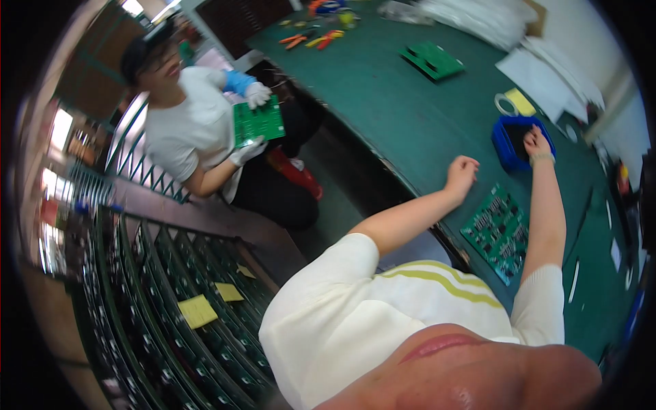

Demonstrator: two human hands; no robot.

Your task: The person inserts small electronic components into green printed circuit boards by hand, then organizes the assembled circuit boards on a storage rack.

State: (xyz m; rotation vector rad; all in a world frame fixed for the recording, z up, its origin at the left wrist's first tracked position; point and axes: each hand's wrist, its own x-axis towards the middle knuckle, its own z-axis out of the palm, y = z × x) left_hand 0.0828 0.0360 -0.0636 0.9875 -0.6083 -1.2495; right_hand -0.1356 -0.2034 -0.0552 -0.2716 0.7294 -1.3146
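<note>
On the green table lies a circuit board (499,229) dotted with dark components, close in front of me. My left hand (462,174) hovers by its far left corner, fingers curled in; whatever they may hold is too small to see. Reaching into a blue bin (504,160) beyond the board is my right hand (538,142). Its fingers are bent together over the bin's dark contents, and I cannot make out what is between them.
Behind the bin are a tape roll (506,104) and a yellow pad (521,102). Another green board (432,60) lies farther off, with pliers (325,39) beyond. At left, a gloved person holds a board (258,121). A rack of boards (171,294) stands at lower left.
</note>
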